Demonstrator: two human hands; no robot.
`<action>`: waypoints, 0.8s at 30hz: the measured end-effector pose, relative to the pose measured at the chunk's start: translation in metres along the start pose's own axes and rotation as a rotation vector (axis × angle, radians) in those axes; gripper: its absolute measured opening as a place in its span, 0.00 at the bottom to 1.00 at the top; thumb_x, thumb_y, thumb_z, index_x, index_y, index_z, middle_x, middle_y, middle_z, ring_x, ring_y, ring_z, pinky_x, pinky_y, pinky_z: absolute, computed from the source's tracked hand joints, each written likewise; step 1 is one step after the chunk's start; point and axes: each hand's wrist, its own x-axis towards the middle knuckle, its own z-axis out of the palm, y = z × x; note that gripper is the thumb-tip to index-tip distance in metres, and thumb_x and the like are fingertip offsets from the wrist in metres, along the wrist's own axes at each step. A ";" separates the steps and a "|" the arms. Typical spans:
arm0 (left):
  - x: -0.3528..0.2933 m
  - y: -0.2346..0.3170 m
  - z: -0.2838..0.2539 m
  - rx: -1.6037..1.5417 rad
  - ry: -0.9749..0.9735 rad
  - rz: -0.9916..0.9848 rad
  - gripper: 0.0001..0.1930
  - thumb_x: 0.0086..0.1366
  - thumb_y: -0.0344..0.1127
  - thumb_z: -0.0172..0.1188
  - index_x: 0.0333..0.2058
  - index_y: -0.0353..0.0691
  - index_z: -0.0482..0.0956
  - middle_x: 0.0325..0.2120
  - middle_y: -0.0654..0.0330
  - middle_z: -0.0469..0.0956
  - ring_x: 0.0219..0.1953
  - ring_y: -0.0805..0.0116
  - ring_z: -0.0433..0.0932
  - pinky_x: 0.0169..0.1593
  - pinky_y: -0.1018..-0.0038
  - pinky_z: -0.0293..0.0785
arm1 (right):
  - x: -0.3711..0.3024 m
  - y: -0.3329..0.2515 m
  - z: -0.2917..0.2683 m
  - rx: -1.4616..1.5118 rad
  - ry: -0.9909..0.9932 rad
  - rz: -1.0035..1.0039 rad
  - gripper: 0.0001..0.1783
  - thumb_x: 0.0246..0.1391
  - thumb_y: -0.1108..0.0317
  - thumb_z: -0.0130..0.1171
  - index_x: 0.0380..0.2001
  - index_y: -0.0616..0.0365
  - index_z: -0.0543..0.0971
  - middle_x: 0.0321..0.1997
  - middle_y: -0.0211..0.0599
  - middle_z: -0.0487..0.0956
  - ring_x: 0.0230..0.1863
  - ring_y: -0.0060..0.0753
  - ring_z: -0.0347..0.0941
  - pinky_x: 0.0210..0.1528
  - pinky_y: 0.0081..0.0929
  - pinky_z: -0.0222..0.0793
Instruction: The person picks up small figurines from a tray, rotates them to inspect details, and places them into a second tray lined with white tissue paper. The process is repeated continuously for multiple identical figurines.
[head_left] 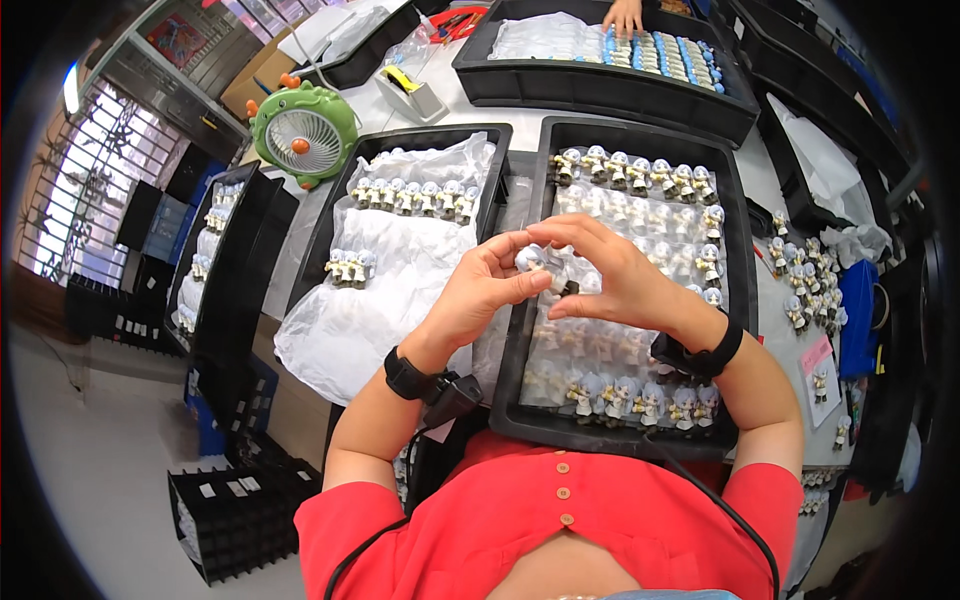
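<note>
A small figurine [531, 260] with pale hair is between my two hands, above the gap between two black trays. My left hand [484, 285] grips it, thumb across its front and fingers curled behind. My right hand [625, 275] curves around its other side, with fingertips at the top by my left fingers and the thumb by its dark lower end. Part of the figurine is hidden by the fingers. Below my right hand, the right tray [517, 400] holds rows of similar figurines, some under translucent sheeting. The left tray [325, 235] has white wrapping sheet [400, 265] and fewer figurines.
A green fan [303, 135] and a tape dispenser [412, 98] stand at the back left. Another person's hand [624, 15] reaches into a far black tray [600, 85]. Loose figurines [812, 280] crowd the right side of the table. Stacked black crates [240, 510] are at lower left.
</note>
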 end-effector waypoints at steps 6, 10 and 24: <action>-0.001 -0.002 -0.010 -0.063 -0.040 -0.014 0.20 0.61 0.35 0.63 0.50 0.36 0.71 0.38 0.65 0.76 0.34 0.83 0.71 0.37 0.84 0.68 | 0.000 -0.004 0.003 0.029 -0.106 0.020 0.45 0.34 0.67 0.74 0.59 0.52 0.66 0.58 0.42 0.65 0.55 0.43 0.67 0.56 0.34 0.66; 0.002 -0.006 -0.016 -0.079 -0.066 -0.032 0.17 0.64 0.41 0.60 0.47 0.39 0.74 0.34 0.69 0.75 0.30 0.84 0.68 0.33 0.85 0.65 | 0.004 -0.012 -0.004 0.097 -0.149 0.110 0.44 0.34 0.67 0.73 0.59 0.54 0.66 0.58 0.42 0.66 0.55 0.43 0.67 0.56 0.34 0.66; 0.004 -0.018 -0.014 -0.451 -0.077 -0.016 0.20 0.69 0.37 0.49 0.57 0.36 0.66 0.43 0.61 0.75 0.40 0.78 0.74 0.44 0.79 0.72 | 0.003 0.001 -0.002 0.013 -0.046 0.099 0.44 0.33 0.72 0.72 0.58 0.53 0.65 0.58 0.41 0.68 0.52 0.39 0.69 0.51 0.31 0.69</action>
